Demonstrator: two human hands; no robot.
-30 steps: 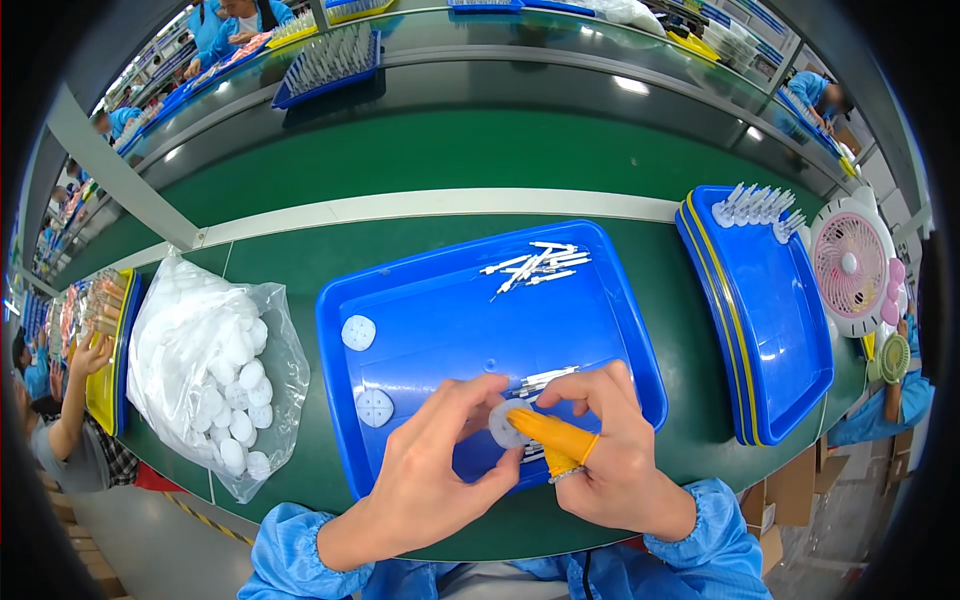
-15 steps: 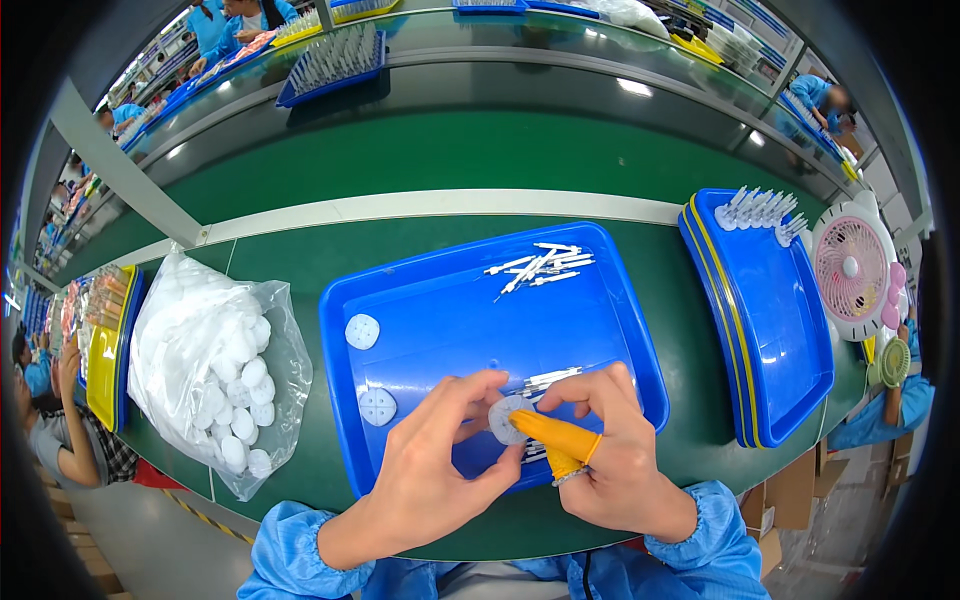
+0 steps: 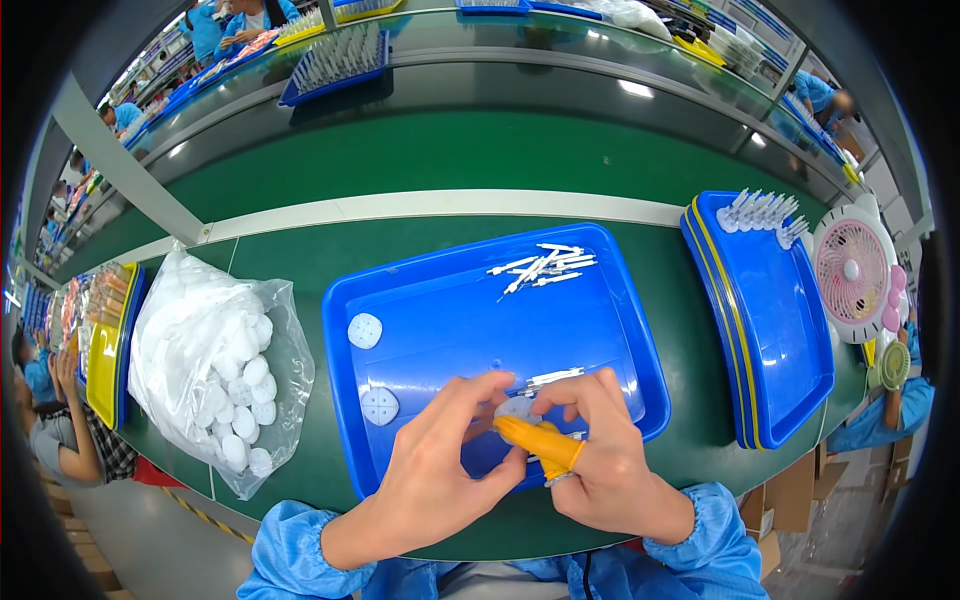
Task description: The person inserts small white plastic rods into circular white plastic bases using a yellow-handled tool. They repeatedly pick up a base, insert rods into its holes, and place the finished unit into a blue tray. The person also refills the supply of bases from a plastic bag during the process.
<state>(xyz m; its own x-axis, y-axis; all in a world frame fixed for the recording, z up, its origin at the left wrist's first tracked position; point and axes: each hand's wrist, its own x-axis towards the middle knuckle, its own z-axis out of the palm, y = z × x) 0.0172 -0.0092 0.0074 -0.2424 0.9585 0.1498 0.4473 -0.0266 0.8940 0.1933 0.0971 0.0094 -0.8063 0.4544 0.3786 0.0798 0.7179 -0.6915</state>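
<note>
A small round white plastic disc (image 3: 518,406) is held between my two hands over the near part of a blue tray (image 3: 450,262). My left hand (image 3: 437,440) grips the disc's left side, fingers and thumb curled round it. My right hand (image 3: 612,455) wears yellow finger covers and presses a covered finger over the disc, thumb and fingers closed at its right edge. Thin white sticks (image 3: 550,378) lie just behind the hands, partly hidden by them. Two similar discs, an upper one (image 3: 365,331) and a lower one (image 3: 379,406), rest at the tray's left.
More thin white sticks (image 3: 545,268) are piled at the tray's far right. To the left sits a clear bag of white discs (image 3: 235,370). Stacked blue and yellow trays (image 3: 775,340) stand on the right, beside a pink and white fan (image 3: 851,265). Other people work along the line.
My right hand's covered finger has shifted slightly left across the disc, which now looks tilted and more covered. My left hand stays nearly in place.
</note>
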